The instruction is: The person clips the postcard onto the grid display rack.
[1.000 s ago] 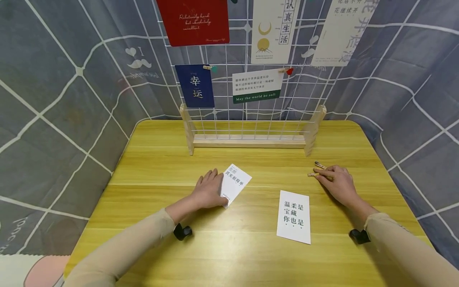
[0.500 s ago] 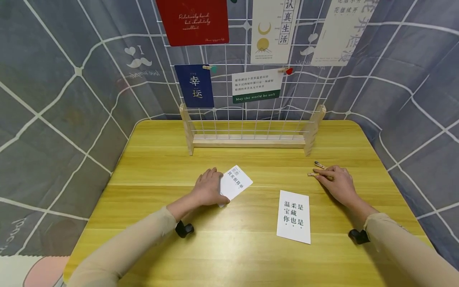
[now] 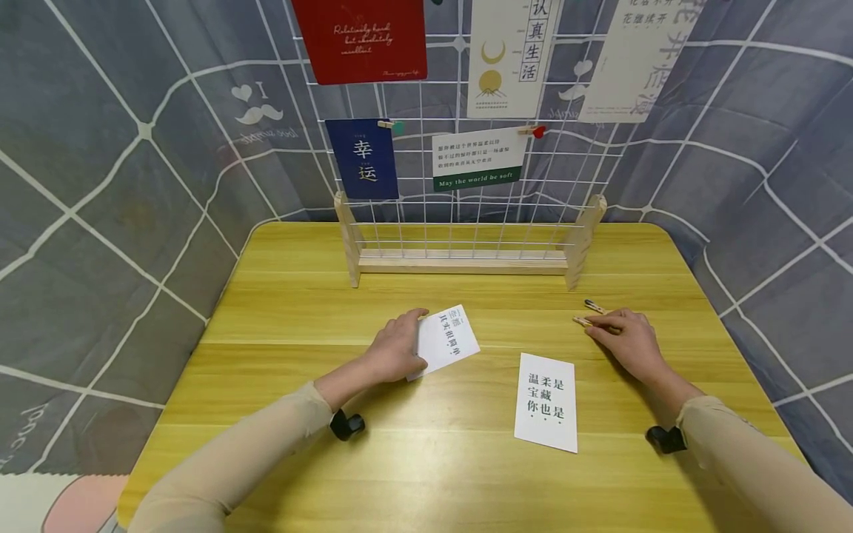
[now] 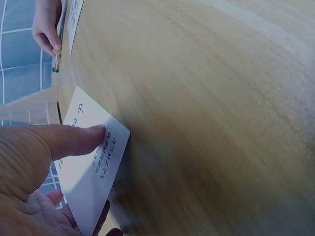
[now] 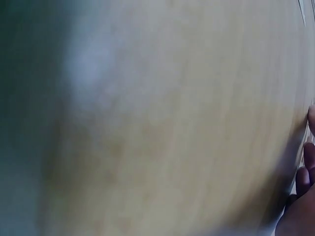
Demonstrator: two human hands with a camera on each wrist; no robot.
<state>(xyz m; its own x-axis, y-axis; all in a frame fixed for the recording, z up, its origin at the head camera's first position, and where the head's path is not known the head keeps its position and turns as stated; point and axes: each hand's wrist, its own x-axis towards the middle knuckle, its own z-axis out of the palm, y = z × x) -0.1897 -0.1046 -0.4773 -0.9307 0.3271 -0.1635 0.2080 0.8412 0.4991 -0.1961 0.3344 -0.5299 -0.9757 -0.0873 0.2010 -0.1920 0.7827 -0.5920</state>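
Note:
My left hand (image 3: 395, 348) holds a white card (image 3: 448, 340) printed with Chinese characters, its near edge tilted up off the wooden table. In the left wrist view the thumb lies across the printed face of this card (image 4: 101, 157) and the fingers are behind it. At the right, my right hand (image 3: 626, 340) pinches a small wooden clothespin (image 3: 581, 321) between thumb and index finger, low over the table. Just beyond it lies another clothespin (image 3: 594, 306) with a dark end. The right wrist view shows only part of the right hand (image 5: 302, 191) at its edge.
A second white card (image 3: 545, 403) lies flat between the hands. Behind stands a white wire grid (image 3: 460, 233) on a wooden base (image 3: 463, 263). On the grid hang a blue card (image 3: 363, 159), a green-banded card (image 3: 478, 159), a red card (image 3: 373, 44) and others.
The card in my left hand has turned clockwise and shifted slightly right. My right hand stays in nearly the same place, and the clothespin at its fingertips has turned slightly.

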